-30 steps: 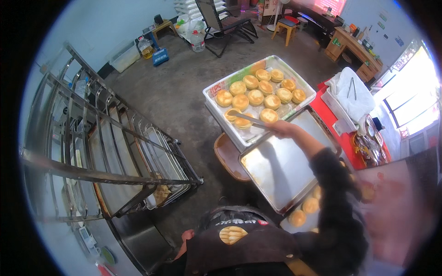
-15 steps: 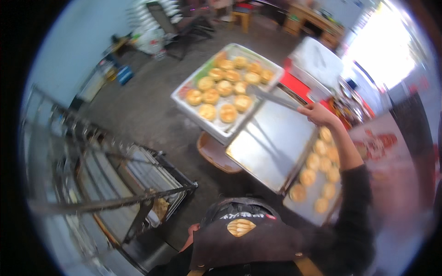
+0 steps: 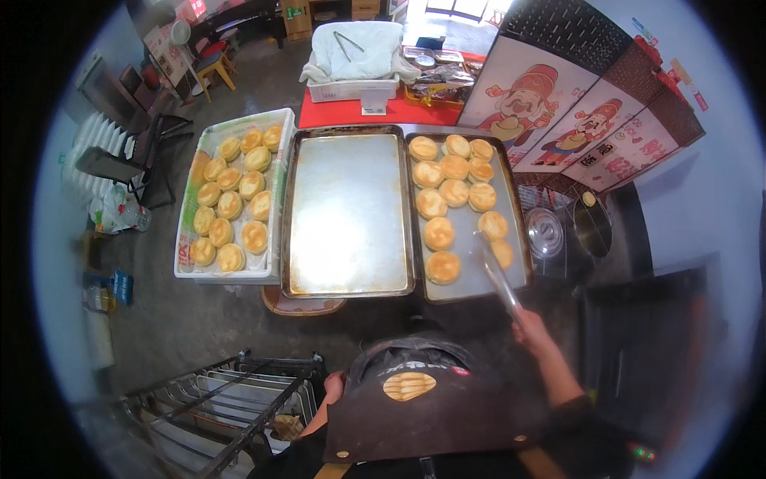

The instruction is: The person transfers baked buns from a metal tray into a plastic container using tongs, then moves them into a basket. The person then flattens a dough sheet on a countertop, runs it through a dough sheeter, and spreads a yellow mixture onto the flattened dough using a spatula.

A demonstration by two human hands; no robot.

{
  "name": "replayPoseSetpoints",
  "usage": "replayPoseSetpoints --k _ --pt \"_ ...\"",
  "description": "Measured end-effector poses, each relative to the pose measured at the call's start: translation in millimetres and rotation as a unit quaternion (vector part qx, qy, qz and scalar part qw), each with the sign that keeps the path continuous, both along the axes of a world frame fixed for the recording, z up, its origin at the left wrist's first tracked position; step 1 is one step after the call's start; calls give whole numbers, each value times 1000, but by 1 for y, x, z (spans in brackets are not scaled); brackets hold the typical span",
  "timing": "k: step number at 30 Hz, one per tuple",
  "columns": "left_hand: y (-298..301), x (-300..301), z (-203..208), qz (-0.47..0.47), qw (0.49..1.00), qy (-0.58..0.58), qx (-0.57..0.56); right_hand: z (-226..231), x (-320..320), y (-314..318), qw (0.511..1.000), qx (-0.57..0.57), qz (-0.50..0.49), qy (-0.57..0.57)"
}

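Observation:
In my right hand (image 3: 533, 330) is a pair of metal tongs (image 3: 500, 281), gripped by the handle end. Their blurred tips reach the near right part of a dark-rimmed baking tray (image 3: 471, 281), beside a golden round bun (image 3: 501, 254). Several more golden buns (image 3: 454, 167) lie on that tray in loose rows. To its left is a bare metal tray (image 3: 347, 215), then a white lined box (image 3: 182, 239) with several browned buns (image 3: 230, 205) in it. My left hand (image 3: 333, 386) hangs low beside my dark apron, its fingers mostly hidden.
Beyond the trays, a white cloth-covered crate (image 3: 355, 60) with another pair of tongs (image 3: 348, 46) stands on a red surface (image 3: 339, 113). A folding screen (image 3: 550, 112) is at the right, near a round metal lid (image 3: 545, 231). A metal rack (image 3: 231, 407) stands at lower left.
My right hand and the tongs have gone from over the buns in the white box to the right-hand tray. The whole view has swung toward the right.

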State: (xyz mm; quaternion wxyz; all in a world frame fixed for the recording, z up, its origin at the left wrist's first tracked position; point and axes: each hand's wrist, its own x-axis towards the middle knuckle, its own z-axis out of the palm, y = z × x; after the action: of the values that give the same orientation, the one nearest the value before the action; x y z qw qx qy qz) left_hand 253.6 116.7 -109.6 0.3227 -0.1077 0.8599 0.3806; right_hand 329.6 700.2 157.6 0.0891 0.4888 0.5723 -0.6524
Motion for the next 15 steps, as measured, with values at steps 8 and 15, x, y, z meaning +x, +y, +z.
replayPoseSetpoints --k 8,15 --pt "-10 18 26 -54 989 123 -57 -64 -193 -17 990 -79 -83 84" --pt "8 79 52 -90 967 97 -216 -71 -243 -47 983 -30 -94 153"
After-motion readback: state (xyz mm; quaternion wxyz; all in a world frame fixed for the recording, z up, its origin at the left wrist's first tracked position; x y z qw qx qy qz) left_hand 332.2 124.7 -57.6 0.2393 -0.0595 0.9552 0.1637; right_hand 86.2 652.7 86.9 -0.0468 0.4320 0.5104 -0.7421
